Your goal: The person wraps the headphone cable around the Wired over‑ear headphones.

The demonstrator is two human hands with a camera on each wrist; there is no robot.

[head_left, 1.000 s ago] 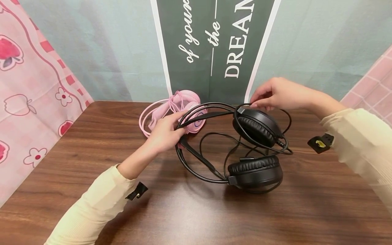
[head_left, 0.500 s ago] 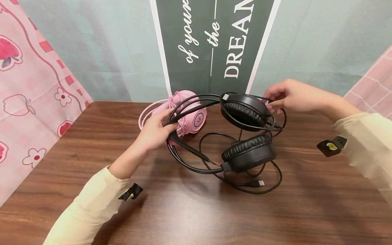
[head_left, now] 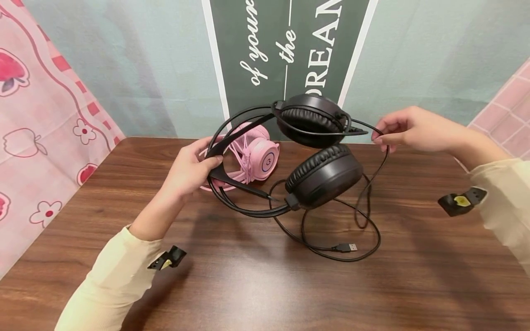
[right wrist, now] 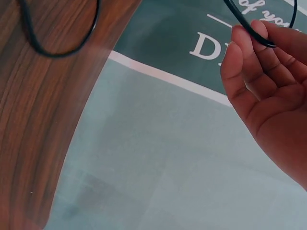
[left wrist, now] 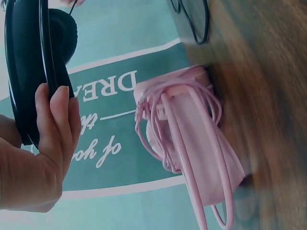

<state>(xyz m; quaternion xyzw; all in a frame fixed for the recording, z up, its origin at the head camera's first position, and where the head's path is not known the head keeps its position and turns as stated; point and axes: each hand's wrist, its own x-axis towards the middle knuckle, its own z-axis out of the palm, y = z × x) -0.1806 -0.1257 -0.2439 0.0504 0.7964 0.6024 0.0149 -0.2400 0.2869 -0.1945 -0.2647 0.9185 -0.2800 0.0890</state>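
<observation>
Black over-ear headphones (head_left: 327, 177) hang above the table, ear cups toward the right. My left hand (head_left: 188, 168) grips them by the headband (left wrist: 26, 67), fingers curled round it in the left wrist view. With thumb and fingertips my right hand (head_left: 418, 131) pinches the black cable (right wrist: 252, 31) a short way from the upper ear cup (head_left: 312, 119). From there the cable drops to the table in loose loops, where its USB plug (head_left: 345, 248) lies. Behind the headband sit pink headphones (head_left: 262, 158) with their pink cord (left wrist: 160, 98) wound round them.
The brown wooden table (head_left: 265, 285) reaches back to a grey-green cloth backdrop (head_left: 157, 69) with a lettered dark panel (head_left: 265, 55). A pink patterned cloth (head_left: 45, 151) hangs at the left, and a pink tiled-pattern cloth (head_left: 507, 105) at the right.
The black headphones have risen and shifted left in my left hand. My right hand has moved right along with the cable, away from the ear cup. The loops and USB plug have come into sight.
</observation>
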